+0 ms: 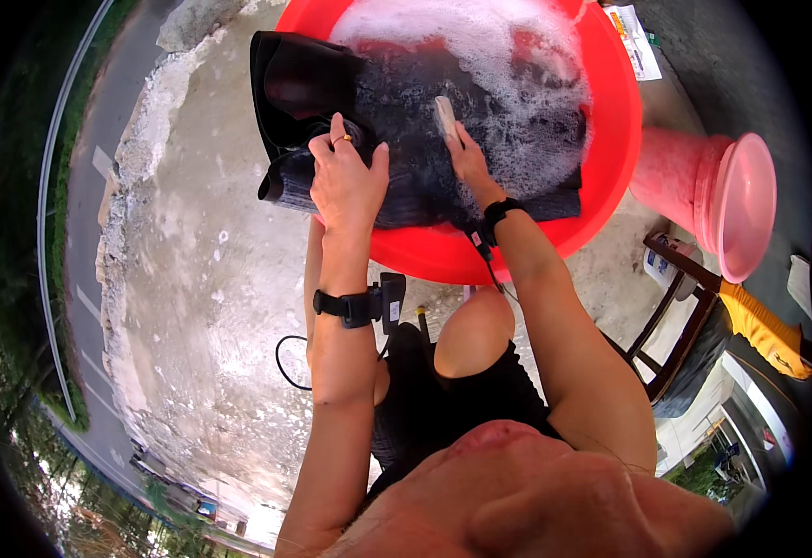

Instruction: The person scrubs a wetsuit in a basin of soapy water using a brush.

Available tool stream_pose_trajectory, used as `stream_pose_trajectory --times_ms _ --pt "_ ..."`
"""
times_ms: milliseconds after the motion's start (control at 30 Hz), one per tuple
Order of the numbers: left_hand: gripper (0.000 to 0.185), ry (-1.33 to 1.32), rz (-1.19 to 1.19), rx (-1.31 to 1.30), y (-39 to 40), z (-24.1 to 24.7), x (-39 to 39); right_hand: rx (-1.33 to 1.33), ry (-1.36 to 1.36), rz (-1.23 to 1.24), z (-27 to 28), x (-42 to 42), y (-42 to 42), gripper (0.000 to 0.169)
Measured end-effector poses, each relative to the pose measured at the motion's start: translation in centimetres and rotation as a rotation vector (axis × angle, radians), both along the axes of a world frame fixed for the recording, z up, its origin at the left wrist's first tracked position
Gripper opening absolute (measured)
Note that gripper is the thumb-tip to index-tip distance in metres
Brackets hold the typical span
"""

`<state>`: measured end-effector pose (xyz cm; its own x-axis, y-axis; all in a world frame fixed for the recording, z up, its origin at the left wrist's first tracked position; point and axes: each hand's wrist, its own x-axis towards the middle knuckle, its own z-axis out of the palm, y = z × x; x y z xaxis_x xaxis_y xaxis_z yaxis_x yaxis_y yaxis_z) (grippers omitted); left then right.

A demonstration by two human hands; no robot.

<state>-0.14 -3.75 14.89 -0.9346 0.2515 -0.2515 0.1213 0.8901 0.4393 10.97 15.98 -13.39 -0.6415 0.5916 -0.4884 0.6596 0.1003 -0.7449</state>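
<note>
A dark floor mat (413,160), or a similar heavy textile, lies across a large red plastic basin (611,146) and is partly under soapy water. Its left end hangs over the rim and curls up, showing a smooth black backing (308,77). My left hand (350,178) rests on the folded left part, thumb and index finger spread; its fingertips touch the mat. In my right hand (474,164) is a pale scrubbing brush (444,115), held against the middle of the mat. The brush's underside is hidden. White suds (461,21) float at the far side.
Right of the basin a pink plastic bucket (678,181) lies on its side. A wooden chair (678,335) with a yellow cloth (761,328) stands nearer, beside a white tub (671,261). A printed packet (634,42) lies behind. Cables hang near both wrists; concrete floor (217,265) extends left.
</note>
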Motion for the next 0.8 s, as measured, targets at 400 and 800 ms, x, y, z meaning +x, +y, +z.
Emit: stream_pose_trajectory --times_ms 400,800 --pt "0.077 0.021 -0.002 -0.040 -0.6 -0.7 -0.1 0.091 -0.045 0.565 6.1 -9.6 -5.7 0.047" --pt "0.074 -0.068 -0.051 -0.017 0.4 0.2 0.7 0.344 -0.534 0.413 7.3 7.2 12.9 0.056"
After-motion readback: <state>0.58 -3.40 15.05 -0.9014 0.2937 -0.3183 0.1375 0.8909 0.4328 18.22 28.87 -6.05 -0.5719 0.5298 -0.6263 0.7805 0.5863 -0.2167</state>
